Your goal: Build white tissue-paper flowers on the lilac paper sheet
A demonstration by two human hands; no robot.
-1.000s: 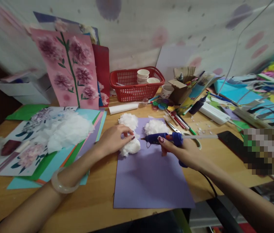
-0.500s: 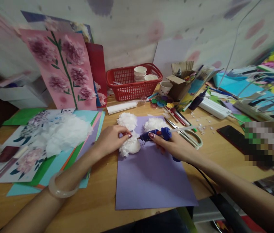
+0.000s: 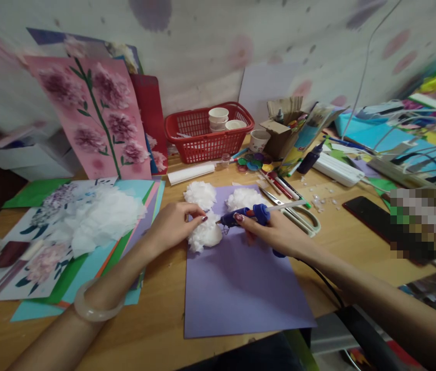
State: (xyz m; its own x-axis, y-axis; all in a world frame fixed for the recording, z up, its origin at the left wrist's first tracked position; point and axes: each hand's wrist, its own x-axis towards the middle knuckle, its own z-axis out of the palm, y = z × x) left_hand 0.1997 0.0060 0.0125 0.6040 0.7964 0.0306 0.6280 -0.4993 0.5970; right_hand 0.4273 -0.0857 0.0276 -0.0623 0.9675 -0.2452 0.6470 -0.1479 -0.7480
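A purple paper sheet (image 3: 241, 283) lies on the wooden table with three white tissue flowers at its far edge. My left hand (image 3: 173, 224) pinches the nearest tissue flower (image 3: 206, 236) at the sheet's left edge. My right hand (image 3: 275, 234) grips a blue glue gun (image 3: 243, 215), whose nozzle points left and touches that flower. The other two white flowers, one (image 3: 200, 194) on the left and one (image 3: 243, 197) on the right, sit just behind. A black cord runs from the gun toward the table's near edge.
Scissors (image 3: 298, 214) and pens lie right of the sheet, with a black phone (image 3: 368, 214) further right. A red basket (image 3: 210, 131) with paper cups stands at the back. A pink flower picture (image 3: 90, 118) leans on the wall. Coloured papers and a white tissue pile (image 3: 102, 214) cover the left.
My right hand has brought the glue gun leftwards until its nozzle reaches the flower that my left hand holds. The left hand has stayed on that flower.
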